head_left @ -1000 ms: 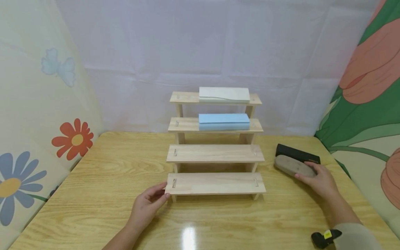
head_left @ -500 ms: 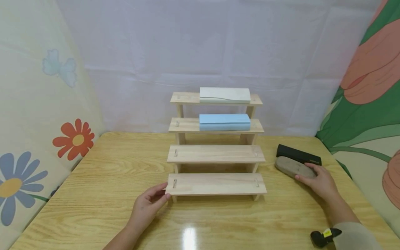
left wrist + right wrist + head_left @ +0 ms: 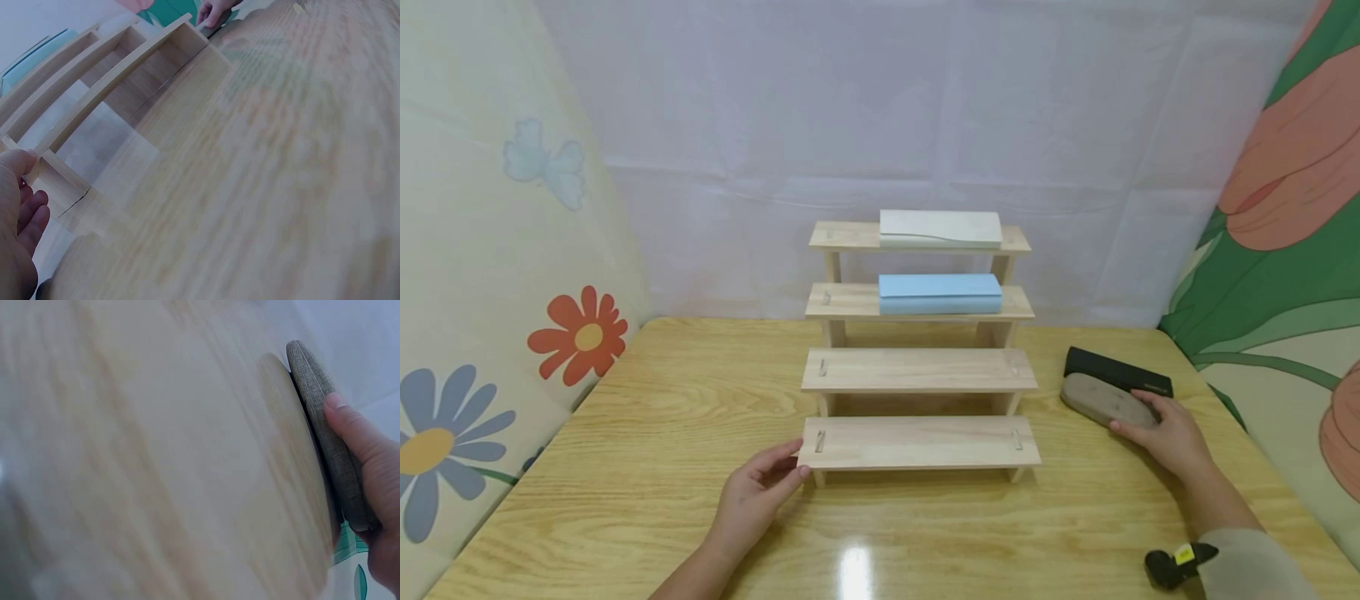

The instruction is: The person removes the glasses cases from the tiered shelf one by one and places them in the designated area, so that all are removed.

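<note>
A stepped wooden display stand (image 3: 919,369) rises in several tiers in the middle of the table. My left hand (image 3: 752,504) holds the left end of its lowest board between thumb and fingers; the left wrist view shows the thumb (image 3: 22,161) on the board's edge. At the right, my right hand (image 3: 1168,437) grips the near end of a grey-brown fabric glasses case (image 3: 1097,398), which lies on the table. Behind that case lies a black glasses case (image 3: 1116,369), partly covered. A light blue glasses case (image 3: 939,294) sits on the second tier from the top, a white glasses case (image 3: 939,228) on the top one.
The wood-grain table (image 3: 700,392) extends on both sides of the stand. A white cloth backdrop (image 3: 760,125) hangs behind it. Flower-printed panels (image 3: 452,250) flank the table. A black strap piece with a yellow mark (image 3: 1180,565) is at the right wrist.
</note>
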The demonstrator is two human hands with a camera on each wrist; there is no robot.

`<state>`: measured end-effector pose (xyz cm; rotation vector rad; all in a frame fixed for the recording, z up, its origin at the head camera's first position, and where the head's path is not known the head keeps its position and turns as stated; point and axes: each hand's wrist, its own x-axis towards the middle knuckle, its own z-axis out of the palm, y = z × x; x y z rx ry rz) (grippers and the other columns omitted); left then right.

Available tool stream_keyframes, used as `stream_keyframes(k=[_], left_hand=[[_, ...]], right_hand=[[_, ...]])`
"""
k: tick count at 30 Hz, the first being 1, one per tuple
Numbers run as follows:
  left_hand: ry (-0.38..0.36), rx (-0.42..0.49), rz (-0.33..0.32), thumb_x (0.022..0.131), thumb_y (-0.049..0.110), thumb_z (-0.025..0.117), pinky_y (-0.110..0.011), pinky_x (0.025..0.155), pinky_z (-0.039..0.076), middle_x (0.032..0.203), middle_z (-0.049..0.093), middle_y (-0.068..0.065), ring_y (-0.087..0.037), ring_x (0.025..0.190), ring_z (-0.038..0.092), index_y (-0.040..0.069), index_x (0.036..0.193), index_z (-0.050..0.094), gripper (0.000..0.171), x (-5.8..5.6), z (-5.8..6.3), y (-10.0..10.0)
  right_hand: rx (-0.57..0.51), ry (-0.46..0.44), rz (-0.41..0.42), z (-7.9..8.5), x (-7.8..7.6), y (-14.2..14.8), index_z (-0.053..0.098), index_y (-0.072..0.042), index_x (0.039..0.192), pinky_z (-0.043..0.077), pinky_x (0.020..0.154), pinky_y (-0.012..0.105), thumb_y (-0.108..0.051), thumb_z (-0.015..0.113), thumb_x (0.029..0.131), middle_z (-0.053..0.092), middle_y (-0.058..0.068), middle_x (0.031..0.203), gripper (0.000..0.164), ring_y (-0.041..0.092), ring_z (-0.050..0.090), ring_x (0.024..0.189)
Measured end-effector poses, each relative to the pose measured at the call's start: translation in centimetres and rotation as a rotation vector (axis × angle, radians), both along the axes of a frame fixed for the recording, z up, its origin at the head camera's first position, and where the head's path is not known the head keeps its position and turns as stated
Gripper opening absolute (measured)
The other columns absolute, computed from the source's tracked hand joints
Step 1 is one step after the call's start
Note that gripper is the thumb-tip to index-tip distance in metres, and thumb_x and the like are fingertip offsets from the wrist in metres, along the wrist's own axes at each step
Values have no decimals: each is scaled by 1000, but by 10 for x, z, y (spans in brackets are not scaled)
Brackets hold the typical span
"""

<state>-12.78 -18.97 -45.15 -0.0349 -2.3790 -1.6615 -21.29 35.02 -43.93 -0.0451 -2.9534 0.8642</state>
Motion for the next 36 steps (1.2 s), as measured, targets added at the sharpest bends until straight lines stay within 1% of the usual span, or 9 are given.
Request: stream_keyframes(k=[6,9,13,18,25,30,36], left_hand=[[-7,1,-2,85,6,75,-14,78,56,117,69,-17,5,90,62,0,117,68,33,0,0,0],[-10,3,0,84,5,75,-14,79,56,117,68,-17,5,90,62,0,117,68,34,0,1,0],[-15,9,1,84,4,75,-14,79,56,117,68,-18,5,90,62,0,117,68,34,0,1,0],[-10,9,-3,84,4,75,-14,79,56,116,69,-18,5,90,62,0,117,68,34,0,1,0],[-7,19,-4,84,3,75,-14,79,56,116,68,-18,5,90,62,-1,117,68,34,0,1,0],[10,21,-11,84,4,75,-13,79,56,117,68,-19,5,90,61,-2,118,67,35,0,1,1],[8,29,-6,84,4,75,-12,78,56,117,68,-19,6,90,61,-1,119,67,36,-1,1,1]], right_hand=[[-6,7,7,1,0,-1,37,7,144,33,103,69,-49,71,87,35,40,143,87,58,33,128],[-26,1,2,1,2,0,35,9,144,32,104,69,-47,70,87,33,41,143,87,58,31,129],[-49,-24,-25,1,5,3,31,9,146,29,105,71,-48,69,88,28,43,145,90,60,27,131],[-44,-38,-67,-1,9,7,28,9,148,27,105,72,-50,68,89,24,44,146,92,61,24,132],[-51,-16,-87,-3,8,10,28,9,147,26,105,73,-49,67,89,23,45,144,91,61,23,131],[-52,-8,-111,-3,7,11,29,10,147,27,105,72,-50,66,90,24,45,144,90,61,24,131],[-53,-22,-142,-3,6,12,28,10,147,26,107,71,-50,65,91,23,44,146,91,60,22,133]])
